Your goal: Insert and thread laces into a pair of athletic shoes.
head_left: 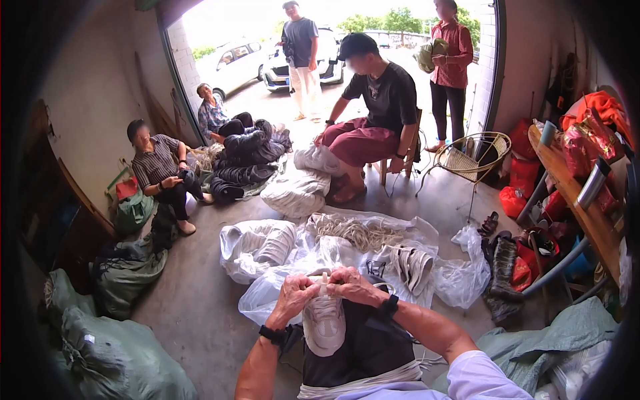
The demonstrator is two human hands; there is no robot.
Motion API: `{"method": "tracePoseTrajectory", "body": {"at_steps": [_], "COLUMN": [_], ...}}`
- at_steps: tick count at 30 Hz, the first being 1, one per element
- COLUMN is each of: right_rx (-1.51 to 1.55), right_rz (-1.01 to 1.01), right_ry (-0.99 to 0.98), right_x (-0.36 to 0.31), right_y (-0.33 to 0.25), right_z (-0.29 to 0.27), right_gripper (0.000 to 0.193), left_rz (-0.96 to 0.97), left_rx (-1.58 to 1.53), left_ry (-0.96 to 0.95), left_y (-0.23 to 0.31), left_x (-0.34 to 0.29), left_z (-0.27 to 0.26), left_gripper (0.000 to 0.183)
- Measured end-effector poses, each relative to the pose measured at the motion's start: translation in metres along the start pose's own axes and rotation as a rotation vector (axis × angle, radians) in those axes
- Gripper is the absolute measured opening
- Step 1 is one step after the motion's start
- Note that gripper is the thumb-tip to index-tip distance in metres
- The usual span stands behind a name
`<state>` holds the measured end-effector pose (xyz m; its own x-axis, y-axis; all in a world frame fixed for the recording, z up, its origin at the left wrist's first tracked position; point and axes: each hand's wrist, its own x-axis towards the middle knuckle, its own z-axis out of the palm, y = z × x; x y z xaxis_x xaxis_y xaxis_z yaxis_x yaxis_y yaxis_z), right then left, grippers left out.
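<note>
An off-white laced sneaker (325,328) lies on my dark-clad lap, its toe toward me. My left hand (298,297) is closed at the left of its ankle opening, the fingertips pinching near the top of the tongue. From the other side my right hand (353,287) grips the same area, with the thumb and fingers pressed together. Whether a lace end is between the fingers, I cannot tell. Pale laces (360,383) lie in a band across my lap, with loose ends at the right.
Ahead lies plastic sheeting with a heap of beige laces (357,232), stacked pale shoe pieces (408,268) and a filled clear bag (257,248). Green sacks (123,360) flank me. Several people sit or stand near the doorway. A wicker chair (470,160) stands right.
</note>
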<state>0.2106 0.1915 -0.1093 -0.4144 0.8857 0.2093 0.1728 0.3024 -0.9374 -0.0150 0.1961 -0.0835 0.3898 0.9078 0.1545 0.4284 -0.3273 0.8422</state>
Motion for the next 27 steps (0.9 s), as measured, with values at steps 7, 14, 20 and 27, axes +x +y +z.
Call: {"method": "tracePoseTrajectory", "body": {"at_steps": [7, 14, 20, 27], "right_rx": [-0.141, -0.091, -0.070, -0.085], "right_rz": [0.003, 0.009, 0.026, 0.022], "right_ry": [0.039, 0.062, 0.064, 0.066], "right_x": [0.002, 0.001, 0.001, 0.001], "right_y": [0.014, 0.011, 0.008, 0.005], "right_z": [0.003, 0.005, 0.005, 0.004], "right_gripper": [0.021, 0.020, 0.020, 0.020], "left_rz": [-0.057, 0.005, 0.005, -0.002], "left_rx": [-0.041, -0.020, -0.016, -0.045], "left_ry": [0.023, 0.023, 0.018, 0.016], "left_y": [-0.005, -0.006, -0.007, -0.006], "left_x": [-0.001, 0.002, 0.000, 0.001], "left_z": [0.002, 0.002, 0.003, 0.002], "left_gripper": [0.021, 0.020, 0.022, 0.021]}}
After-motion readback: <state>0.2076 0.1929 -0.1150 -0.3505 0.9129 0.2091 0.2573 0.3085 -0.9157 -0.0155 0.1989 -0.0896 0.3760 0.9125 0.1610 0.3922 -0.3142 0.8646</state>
